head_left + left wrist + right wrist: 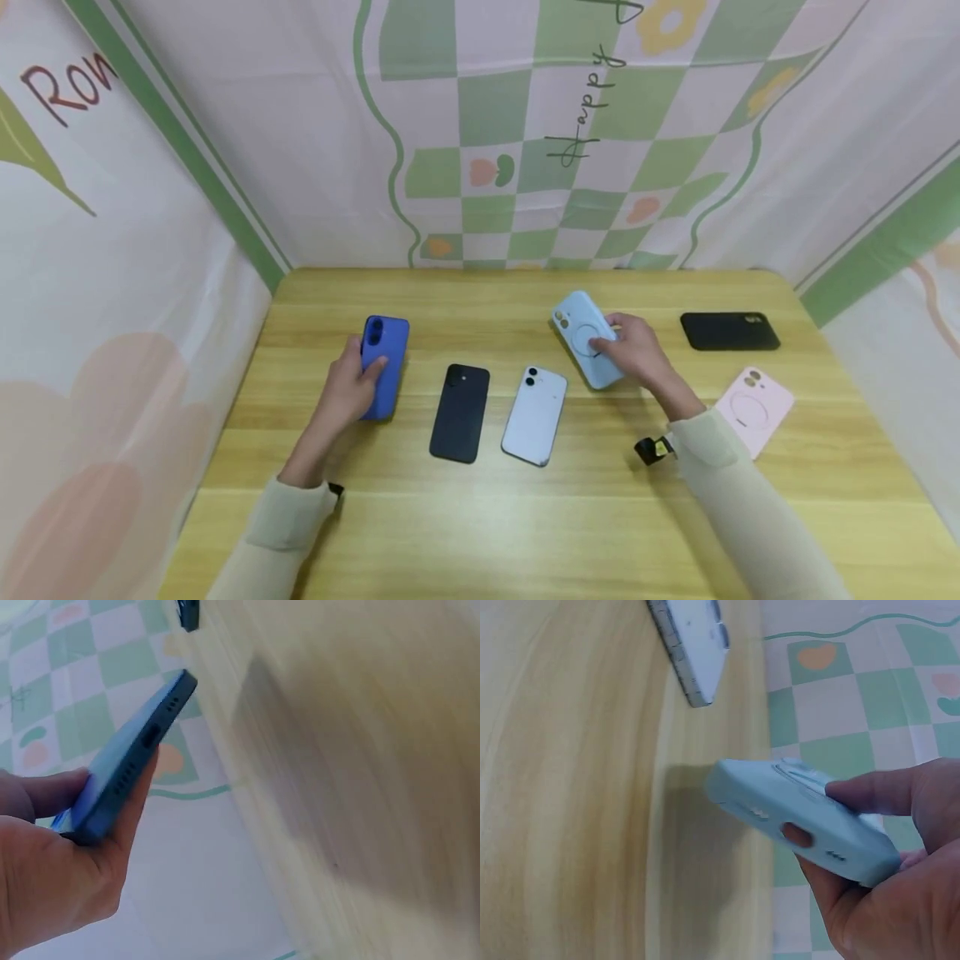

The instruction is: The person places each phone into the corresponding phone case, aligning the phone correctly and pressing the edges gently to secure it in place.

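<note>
A blue phone (388, 377) is gripped in my left hand (347, 392), thumb across its back and fingers behind. Its bottom edge, with port and speaker holes, faces the left wrist view. My right hand (637, 350) holds a light blue phone case (588, 367) by its right side, thumb lying on the ring on its back. In the right wrist view the case (780, 799) is tilted above the table, and skin colour shows through its port cutout. Between the hands, a black phone (460, 414) and a white phone (535, 417) lie back up on the table.
A black phone case (730, 331) lies at the back right of the wooden table (480, 533). A pink phone case (756, 408) is partly hidden by my right sleeve (735, 475). Printed cloth (495, 108) hangs along the table's back edge and both sides.
</note>
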The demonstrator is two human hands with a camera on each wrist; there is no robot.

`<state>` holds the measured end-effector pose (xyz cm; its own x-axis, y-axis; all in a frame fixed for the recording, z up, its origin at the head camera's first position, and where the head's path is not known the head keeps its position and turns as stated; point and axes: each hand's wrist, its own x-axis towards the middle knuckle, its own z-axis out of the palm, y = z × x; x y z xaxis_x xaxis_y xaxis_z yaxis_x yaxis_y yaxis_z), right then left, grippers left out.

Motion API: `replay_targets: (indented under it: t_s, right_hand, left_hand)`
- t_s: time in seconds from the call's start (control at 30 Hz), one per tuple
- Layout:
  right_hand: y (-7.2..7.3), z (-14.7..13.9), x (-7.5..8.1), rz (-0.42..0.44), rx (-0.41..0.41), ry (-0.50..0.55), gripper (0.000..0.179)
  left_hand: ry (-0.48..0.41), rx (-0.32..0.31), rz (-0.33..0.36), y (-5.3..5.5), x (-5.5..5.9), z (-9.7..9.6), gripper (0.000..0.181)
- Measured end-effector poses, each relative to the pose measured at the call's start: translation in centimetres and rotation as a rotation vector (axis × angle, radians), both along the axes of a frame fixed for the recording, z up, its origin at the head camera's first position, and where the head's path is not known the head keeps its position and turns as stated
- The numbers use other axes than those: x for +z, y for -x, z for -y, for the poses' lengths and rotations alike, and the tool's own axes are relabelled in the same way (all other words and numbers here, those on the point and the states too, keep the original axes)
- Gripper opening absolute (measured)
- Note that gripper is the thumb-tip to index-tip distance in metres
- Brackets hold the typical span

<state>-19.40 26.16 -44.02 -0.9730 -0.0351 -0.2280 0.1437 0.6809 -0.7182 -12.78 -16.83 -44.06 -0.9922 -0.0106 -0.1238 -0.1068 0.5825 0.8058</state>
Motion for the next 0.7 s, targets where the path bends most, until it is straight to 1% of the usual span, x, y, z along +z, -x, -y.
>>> replay_targets:
  t_s: [0.1, 0.2, 0.33, 0.43, 0.53, 0.6, 0.7]
  right_hand:
    - [-0.1, 0.1, 0.6, 0.033, -0.02, 0.091, 0.032]
    - [-0.2, 0.2, 1.1, 0.041, -0.031, 0.204, 0.036]
    - [-0.1, 0.3, 1.8, 0.049, -0.04, 0.355, 0.038]
    - [-0.2, 0.7, 2.5, 0.061, -0.043, 0.459, 0.04]
    - [-0.3, 1.3, 3.2, 0.073, -0.046, 0.534, 0.044]
    - [-0.5, 1.7, 3.7, 0.072, -0.051, 0.562, 0.044]
    - [-0.9, 2.4, 4.6, 0.054, -0.064, 0.585, 0.041]
  left_hand:
    - [-0.12, 0.037, 0.019, -0.2, 0.4, -0.6, 0.044]
    - [-0.257, 0.081, 0.065, -0.3, 0.8, -1.1, 0.049]
    - [-0.471, 0.134, 0.103, -0.4, 1.3, -1.9, 0.053]
    - [-0.621, 0.131, 0.113, -0.3, 1.4, -2.6, 0.053]
    - [-0.708, 0.106, 0.13, -0.2, 1.4, -3.6, 0.053]
    - [-0.734, 0.084, 0.146, -0.1, 1.3, -4.3, 0.052]
    - [-0.752, 0.059, 0.188, -0.1, 1.1, -5.3, 0.051]
